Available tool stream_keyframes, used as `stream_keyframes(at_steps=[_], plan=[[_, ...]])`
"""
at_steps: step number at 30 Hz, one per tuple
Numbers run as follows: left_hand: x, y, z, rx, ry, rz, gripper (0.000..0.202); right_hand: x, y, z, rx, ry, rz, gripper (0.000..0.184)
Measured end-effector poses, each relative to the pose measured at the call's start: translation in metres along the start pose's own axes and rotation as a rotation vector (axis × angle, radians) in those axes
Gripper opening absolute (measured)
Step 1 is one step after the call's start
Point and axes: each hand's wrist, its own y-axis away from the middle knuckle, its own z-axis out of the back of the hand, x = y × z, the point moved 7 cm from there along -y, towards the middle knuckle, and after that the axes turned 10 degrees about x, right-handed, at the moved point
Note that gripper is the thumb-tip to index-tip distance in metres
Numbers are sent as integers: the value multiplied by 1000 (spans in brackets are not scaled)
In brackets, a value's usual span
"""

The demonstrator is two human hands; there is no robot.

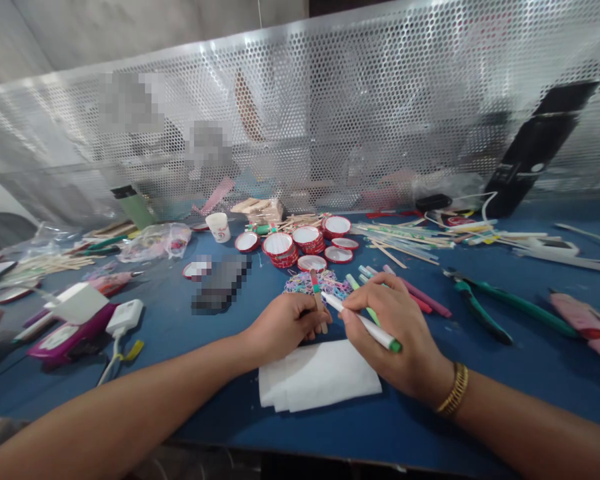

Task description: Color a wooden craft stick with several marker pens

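Observation:
My left hand (291,325) is closed around a flat wooden craft stick (315,285), held upright with red and green bands near its top. In my right hand (397,325) is a white marker with a green end (375,330); its other end points at the stick, and I cannot tell whether they touch. Beneath both hands lies a folded white cloth or tissue (320,380). Just behind the hands spreads a pile of small pastel rings or links (300,283). Several coloured markers (414,293) lie beyond my right hand.
Red-rimmed round tins (280,247) stand grouped behind the pile, near a paper cup (218,227). Green-handled pliers (480,310) and a pink glue gun (587,323) lie on the right. A dark phone-like object (223,283) and white chargers (125,317) are left. A perforated metal screen (360,120) closes the back.

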Motion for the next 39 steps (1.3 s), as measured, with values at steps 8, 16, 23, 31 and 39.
stream_keyframes(at_steps=[8,16,23,31,39], plan=[[1,1,2,-23,-52,64,26,2,0,-5,57,-46,-16,7],[0,1,2,-17,-43,59,23,2,-1,-4,44,-43,-2,8],[1,0,0,-2,2,15,23,0,-1,0,13,-6,-27,9],[-2,0,0,-4,-9,16,21,1,0,0,2,-4,-15,8],[1,0,2,-26,-35,59,23,2,0,-5,49,-28,-29,6]])
